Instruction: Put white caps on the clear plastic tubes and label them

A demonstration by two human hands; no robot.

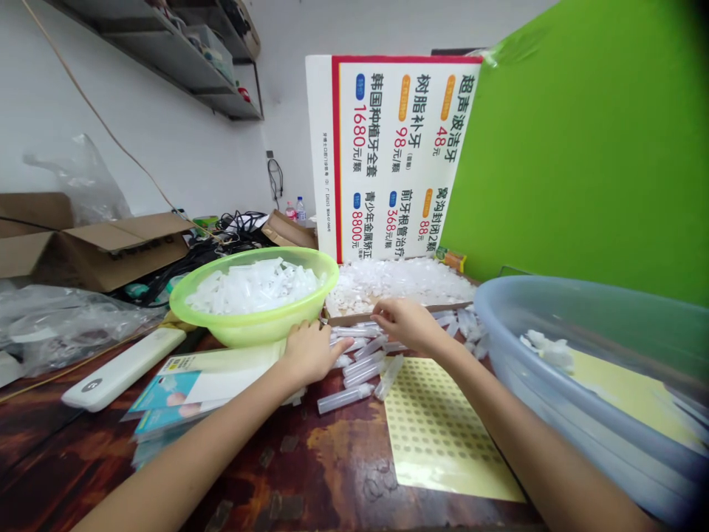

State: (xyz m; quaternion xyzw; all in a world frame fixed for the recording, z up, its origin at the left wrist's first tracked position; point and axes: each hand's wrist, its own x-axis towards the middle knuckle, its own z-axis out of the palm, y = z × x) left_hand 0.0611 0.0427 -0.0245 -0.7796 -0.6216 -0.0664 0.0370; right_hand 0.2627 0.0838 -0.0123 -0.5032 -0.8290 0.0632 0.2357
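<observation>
Beside the lower right side of the yellow-green bowl [260, 334] is my left hand [311, 353], its thumb spread from the fingers and no object visible in it. Clear plastic tubes [362, 368] lie in a loose pile just right of that hand. My right hand [407, 325] hovers over the far part of the pile, at the front edge of a shallow cardboard box [354, 320]. Its fingers are curled together, and whatever they pinch is hidden. Small white translucent pieces [399, 281] fill the box, and white plastic pieces [258, 287] fill the bowl.
A yellow sticker sheet [443, 428] lies before my right forearm. To the right stands a blue-grey basin [581, 369] with paper scraps. Printed packets [182, 391] and a white device [125, 369] lie left. A price board [388, 162] and green panel [587, 148] rise behind.
</observation>
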